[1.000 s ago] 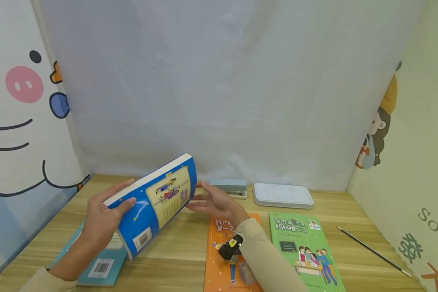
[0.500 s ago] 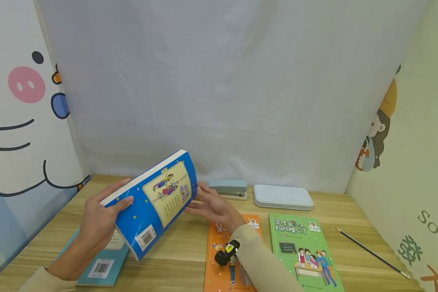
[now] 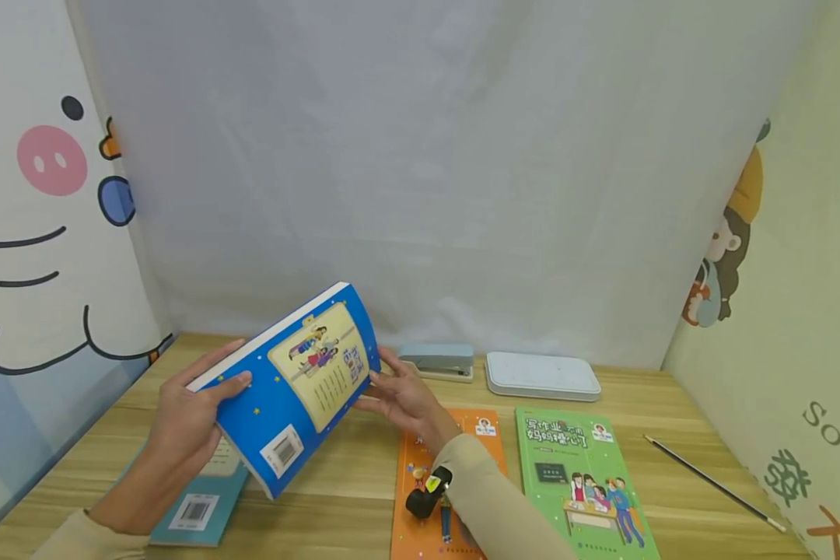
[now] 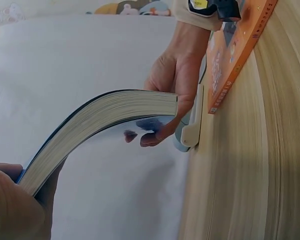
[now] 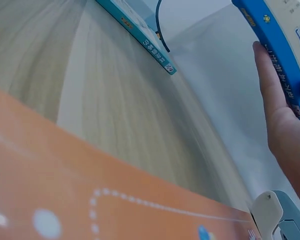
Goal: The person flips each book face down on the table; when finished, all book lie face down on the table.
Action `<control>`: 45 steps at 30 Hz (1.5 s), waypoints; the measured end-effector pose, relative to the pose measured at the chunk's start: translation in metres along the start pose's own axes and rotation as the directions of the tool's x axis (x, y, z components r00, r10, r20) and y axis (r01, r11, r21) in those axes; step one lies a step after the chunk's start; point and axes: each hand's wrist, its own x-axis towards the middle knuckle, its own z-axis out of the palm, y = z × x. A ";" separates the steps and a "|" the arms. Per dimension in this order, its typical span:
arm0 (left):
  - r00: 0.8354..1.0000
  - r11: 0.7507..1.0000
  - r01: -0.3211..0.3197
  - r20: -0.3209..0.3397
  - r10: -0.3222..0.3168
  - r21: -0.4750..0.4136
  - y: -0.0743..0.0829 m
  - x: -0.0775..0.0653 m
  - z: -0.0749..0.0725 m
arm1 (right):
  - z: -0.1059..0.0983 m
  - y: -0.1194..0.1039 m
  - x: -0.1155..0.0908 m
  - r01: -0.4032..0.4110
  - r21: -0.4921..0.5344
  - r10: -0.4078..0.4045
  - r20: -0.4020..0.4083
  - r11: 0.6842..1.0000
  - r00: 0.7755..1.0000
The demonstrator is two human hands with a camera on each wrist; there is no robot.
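Observation:
A blue paperback book [image 3: 301,389] is held tilted above the table, its back cover with a barcode facing me and its pages bowed. My left hand [image 3: 189,412] grips the book's left edge, thumb on the back cover and fingers behind. At the spine side, my right hand [image 3: 409,397] holds the book, with the thumb at the cover's edge and other fingers behind it. The left wrist view shows the curved page block [image 4: 105,112] between both hands. In the right wrist view the printed spine [image 5: 277,65] lies against the right hand's fingers.
A teal book [image 3: 206,505] lies under the left forearm. An orange book [image 3: 413,537] is partly covered by the right forearm, beside a green book [image 3: 581,482]. Behind them are a stapler [image 3: 441,362] and a pale case [image 3: 542,376]. A pencil [image 3: 714,482] lies at right.
The blue book has shifted slightly left and turned so more of its back cover shows. The right hand's thumb has come to the cover's edge. The left hand keeps its grip.

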 end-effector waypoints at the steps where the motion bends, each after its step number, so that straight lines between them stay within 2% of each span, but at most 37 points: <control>1: 1.000 1.000 0.000 0.001 0.000 -0.006 0.000 0.000 0.000 | 0.000 0.000 0.000 0.005 -0.006 -0.005 0.002 1.000 1.000; 5: 1.000 1.000 0.014 0.003 -0.014 -0.018 -0.001 0.001 -0.001 | -0.001 0.001 0.002 0.015 -0.018 -0.015 0.002 1.000 1.000; 10: 0.999 0.999 0.037 0.015 -0.036 -0.014 -0.001 0.002 -0.001 | -0.001 -0.002 0.000 0.016 -0.033 -0.017 -0.037 0.999 0.999; 18: 0.998 1.000 -0.007 0.062 0.006 0.017 -0.004 -0.001 0.002 | -0.005 -0.003 -0.006 0.025 -0.045 -0.028 -0.065 0.999 0.997; 24: 0.997 1.000 0.010 0.073 -0.012 0.018 -0.005 -0.003 0.007 | -0.011 -0.003 -0.009 0.027 -0.068 -0.033 -0.090 0.997 0.995; 32: 0.987 0.999 -0.011 0.162 0.006 0.031 -0.002 0.000 0.003 | -0.014 -0.010 -0.012 0.021 -0.082 -0.028 -0.094 0.996 0.995; 34: 0.980 0.999 -0.015 0.198 0.007 0.037 0.000 0.001 0.001 | -0.015 -0.012 -0.013 0.024 -0.092 -0.032 -0.092 0.995 0.995; 37: 0.964 0.995 -0.033 0.264 0.007 0.094 0.005 0.005 -0.003 | -0.016 -0.014 -0.013 0.025 -0.110 -0.035 -0.094 0.994 0.995; 42: 0.917 0.967 -0.085 0.399 -0.018 0.238 0.018 0.014 -0.011 | -0.020 -0.016 -0.013 0.009 -0.125 -0.022 -0.101 0.992 0.995; 45: 0.890 0.951 -0.094 0.453 -0.051 0.294 0.024 0.020 -0.013 | -0.021 -0.015 -0.014 -0.001 -0.141 -0.013 -0.098 0.990 0.995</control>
